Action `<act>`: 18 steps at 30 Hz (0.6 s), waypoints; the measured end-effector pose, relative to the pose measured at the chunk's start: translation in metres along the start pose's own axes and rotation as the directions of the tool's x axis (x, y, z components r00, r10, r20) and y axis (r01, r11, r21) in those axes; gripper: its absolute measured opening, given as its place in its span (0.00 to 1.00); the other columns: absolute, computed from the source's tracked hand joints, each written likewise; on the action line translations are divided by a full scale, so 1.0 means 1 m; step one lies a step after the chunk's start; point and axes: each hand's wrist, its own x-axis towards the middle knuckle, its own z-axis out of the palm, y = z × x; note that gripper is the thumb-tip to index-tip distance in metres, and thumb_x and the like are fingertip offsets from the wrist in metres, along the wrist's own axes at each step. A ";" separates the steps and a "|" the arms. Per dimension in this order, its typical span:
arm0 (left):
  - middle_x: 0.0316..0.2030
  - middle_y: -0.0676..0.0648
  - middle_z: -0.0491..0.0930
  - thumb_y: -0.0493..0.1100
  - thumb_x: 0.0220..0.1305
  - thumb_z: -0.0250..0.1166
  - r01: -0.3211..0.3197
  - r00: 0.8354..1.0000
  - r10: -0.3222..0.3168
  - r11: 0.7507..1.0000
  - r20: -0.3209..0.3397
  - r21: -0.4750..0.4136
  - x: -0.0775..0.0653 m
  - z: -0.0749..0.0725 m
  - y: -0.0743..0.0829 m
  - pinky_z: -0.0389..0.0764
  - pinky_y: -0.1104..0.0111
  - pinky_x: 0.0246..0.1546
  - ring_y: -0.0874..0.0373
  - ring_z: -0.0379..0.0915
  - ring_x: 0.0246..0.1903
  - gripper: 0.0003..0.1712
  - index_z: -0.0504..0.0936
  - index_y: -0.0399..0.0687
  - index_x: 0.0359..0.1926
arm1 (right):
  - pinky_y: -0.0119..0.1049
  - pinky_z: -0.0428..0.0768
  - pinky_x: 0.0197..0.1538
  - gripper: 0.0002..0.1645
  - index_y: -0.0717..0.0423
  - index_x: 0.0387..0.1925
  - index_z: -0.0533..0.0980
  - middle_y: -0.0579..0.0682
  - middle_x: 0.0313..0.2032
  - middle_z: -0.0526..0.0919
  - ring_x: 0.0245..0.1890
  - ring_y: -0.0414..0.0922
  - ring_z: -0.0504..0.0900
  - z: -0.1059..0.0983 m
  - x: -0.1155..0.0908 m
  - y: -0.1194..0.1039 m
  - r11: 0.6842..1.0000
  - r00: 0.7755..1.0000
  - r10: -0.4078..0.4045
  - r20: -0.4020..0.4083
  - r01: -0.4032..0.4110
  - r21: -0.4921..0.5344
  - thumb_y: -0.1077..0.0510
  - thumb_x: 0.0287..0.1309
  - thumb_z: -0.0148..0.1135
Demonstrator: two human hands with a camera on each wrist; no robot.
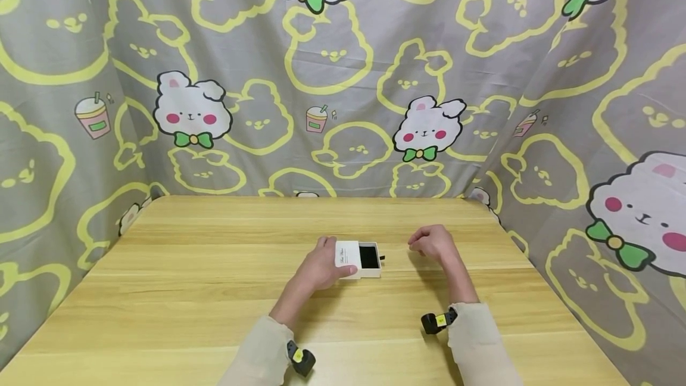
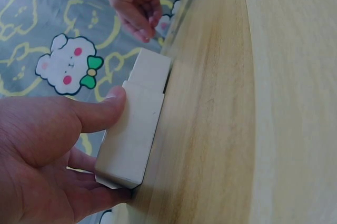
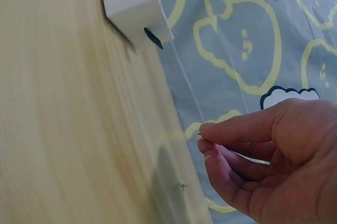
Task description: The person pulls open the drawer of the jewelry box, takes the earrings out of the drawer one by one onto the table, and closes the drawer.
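A white slide-out box (image 1: pixel 348 252) with dark script on its sleeve lies on the table. My left hand (image 1: pixel 321 264) grips the sleeve, thumb on the near side and fingers around the far side. The drawer (image 1: pixel 379 273) stands partly out to the right, showing a black lining (image 1: pixel 368 257) and a black ribbon tab (image 3: pixel 153 38). To the right of the box, my right hand (image 1: pixel 433 242) hovers above the table. Its thumb and fingertips pinch a tiny shiny piece (image 3: pixel 200 135), mostly hidden. Below that hand, a small silvery thing (image 3: pixel 182 185) lies on the wood.
The light wooden table (image 1: pixel 214 290) reaches to a grey patterned curtain (image 1: pixel 343 76) at the back and both sides. A black wrist camera (image 1: pixel 302 362) sits on the left sleeve, another camera (image 1: pixel 436 321) on the right.
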 end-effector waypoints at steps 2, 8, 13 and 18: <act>0.75 0.33 0.58 0.58 0.62 0.72 -0.003 1.000 0.003 1.000 -0.002 0.002 0.000 0.000 0.000 0.72 0.49 0.65 0.35 0.71 0.63 0.55 0.55 0.31 0.76 | 0.36 0.72 0.32 0.05 0.61 0.34 0.85 0.58 0.26 0.84 0.27 0.47 0.77 0.000 0.000 0.002 1.000 1.000 0.005 0.001 -0.005 -0.017 0.63 0.56 0.66; 0.74 0.33 0.58 0.58 0.62 0.72 -0.007 1.000 0.007 1.000 -0.004 0.002 -0.001 -0.001 0.000 0.73 0.49 0.64 0.36 0.72 0.62 0.55 0.55 0.31 0.76 | 0.35 0.72 0.31 0.07 0.62 0.35 0.86 0.56 0.26 0.85 0.27 0.45 0.75 0.002 0.003 0.009 0.999 1.000 0.021 -0.005 -0.022 -0.046 0.64 0.54 0.66; 0.75 0.34 0.57 0.58 0.62 0.72 -0.004 1.000 0.004 1.000 -0.003 -0.001 -0.001 0.000 0.000 0.72 0.49 0.65 0.35 0.71 0.63 0.56 0.55 0.31 0.76 | 0.35 0.73 0.30 0.08 0.62 0.35 0.86 0.55 0.27 0.86 0.27 0.46 0.78 0.003 0.003 0.012 0.998 0.999 0.041 -0.003 -0.041 -0.046 0.65 0.52 0.66; 0.75 0.34 0.57 0.59 0.62 0.71 0.001 1.000 -0.001 1.000 0.000 0.002 0.000 0.001 -0.001 0.72 0.49 0.65 0.34 0.70 0.64 0.56 0.55 0.31 0.76 | 0.35 0.74 0.30 0.06 0.63 0.34 0.85 0.53 0.27 0.85 0.29 0.46 0.80 0.003 0.004 0.016 0.999 0.999 0.039 0.000 -0.039 -0.037 0.65 0.52 0.68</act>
